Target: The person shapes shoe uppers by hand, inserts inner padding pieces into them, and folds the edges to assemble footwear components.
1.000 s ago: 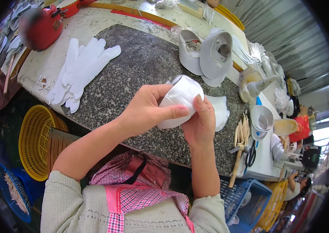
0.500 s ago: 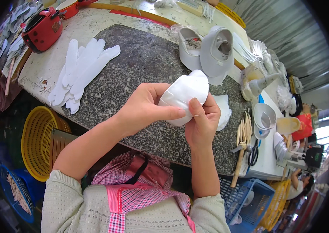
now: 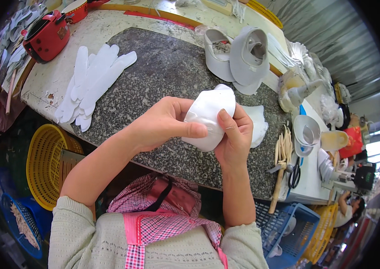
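Both hands hold a curved white shoe piece (image 3: 212, 106) above the speckled dark stone slab (image 3: 163, 62). My left hand (image 3: 165, 123) is closed round its left side, thumb pressed flat on the face. On the right edge my right hand (image 3: 235, 134) pinches it, thumb in front and fingers behind. A crease runs across the piece near the thumbs. Just right of my right hand, another white piece (image 3: 258, 125) lies on the slab, partly hidden. Beyond the hands stand white shoe uppers (image 3: 249, 56). Several long white insole-shaped sheets (image 3: 93, 85) are fanned out at the left.
A red pot (image 3: 48, 38) stands at the far left. On the right are a glue bottle (image 3: 295, 92), a hammer (image 3: 278, 188), black-handled scissors (image 3: 294, 175) and a clear bowl (image 3: 306, 132). Yellow (image 3: 35, 166) and blue (image 3: 304, 233) baskets sit below the table edge.
The white piece has turned and tilted slightly in my hands, and its top edge sits a little lower and further left. Both hands keep their hold on it.
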The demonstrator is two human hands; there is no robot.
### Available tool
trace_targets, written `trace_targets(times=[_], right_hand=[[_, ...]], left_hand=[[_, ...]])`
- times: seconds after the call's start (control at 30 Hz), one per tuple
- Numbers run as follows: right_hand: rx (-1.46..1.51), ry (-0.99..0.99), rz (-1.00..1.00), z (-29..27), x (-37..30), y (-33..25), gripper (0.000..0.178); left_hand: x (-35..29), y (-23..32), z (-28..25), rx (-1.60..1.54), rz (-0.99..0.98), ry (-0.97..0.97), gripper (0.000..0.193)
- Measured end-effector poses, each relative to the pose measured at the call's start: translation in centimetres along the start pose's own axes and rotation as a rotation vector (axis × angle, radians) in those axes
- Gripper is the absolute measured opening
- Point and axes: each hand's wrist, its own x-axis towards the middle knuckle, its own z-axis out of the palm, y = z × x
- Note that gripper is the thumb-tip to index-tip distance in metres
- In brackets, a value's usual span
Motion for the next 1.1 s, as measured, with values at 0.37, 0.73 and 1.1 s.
trace_targets(times=[0.37, 0.73, 1.1], right_hand=[[0.016, -0.025, 0.069, -0.8, 0.0, 0.3, 0.034], [-0.102, -0.040, -0.006, -0.5, -0.3, 0.5, 0.041], [-0.146, -0.087, 0.039, -0.7, -0.3, -0.3, 0.040]], left_hand=[[0.3, -0.8, 0.1, -0.163, -0.099, 0.033, 0.041], [0.2, -1.5, 0.9, -0.125, -0.004, 0.097, 0.036], [-0.1, -1.2, 0.5, -0.133, 0.005, 0.030, 0.031]])
